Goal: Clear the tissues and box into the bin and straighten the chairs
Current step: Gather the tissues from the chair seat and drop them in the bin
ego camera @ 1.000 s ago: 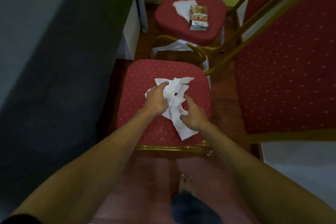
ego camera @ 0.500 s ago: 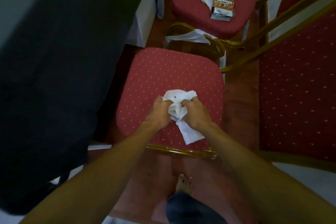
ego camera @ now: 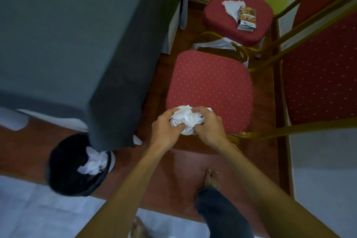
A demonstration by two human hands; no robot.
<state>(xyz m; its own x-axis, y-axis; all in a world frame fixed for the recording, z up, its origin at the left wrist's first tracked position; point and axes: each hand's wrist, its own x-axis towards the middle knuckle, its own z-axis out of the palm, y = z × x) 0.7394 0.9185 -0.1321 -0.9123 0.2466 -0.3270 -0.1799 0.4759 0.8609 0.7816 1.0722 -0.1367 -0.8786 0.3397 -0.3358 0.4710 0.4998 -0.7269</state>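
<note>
Both hands, left hand (ego camera: 166, 131) and right hand (ego camera: 209, 127), have their grip clamped on 1 wad of tissues (ego camera: 185, 119) over the near chair (ego camera: 210, 87); the box (ego camera: 247, 18) lies at 1 o'clock, the bin (ego camera: 63, 162) at 8 o'clock

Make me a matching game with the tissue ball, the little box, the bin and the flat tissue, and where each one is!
Things:
1. crumpled tissue ball
2. small box
3. black bin
4. flat tissue

Places:
A. on the floor by the corner of the grey cloth
B. squeezed between both hands
C. on the far chair seat, nearer the wall
D. on the far chair seat, nearer the person

Pairs: 1-B, 2-D, 3-A, 4-C
</note>
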